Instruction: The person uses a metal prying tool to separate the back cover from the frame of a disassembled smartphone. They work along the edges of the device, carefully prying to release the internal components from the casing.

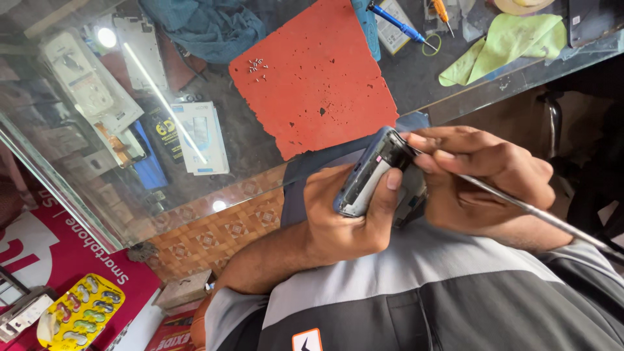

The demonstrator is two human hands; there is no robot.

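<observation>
Hands grip work: left hand clasps a phone, right hand pinches a metal tool; red mat on glass surface, yellow blister pack lower left.

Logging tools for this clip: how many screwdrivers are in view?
2: a blue-handled screwdriver beside the red mat, and an orange-handled screwdriver at the top edge. Others may lie out of frame.
</observation>
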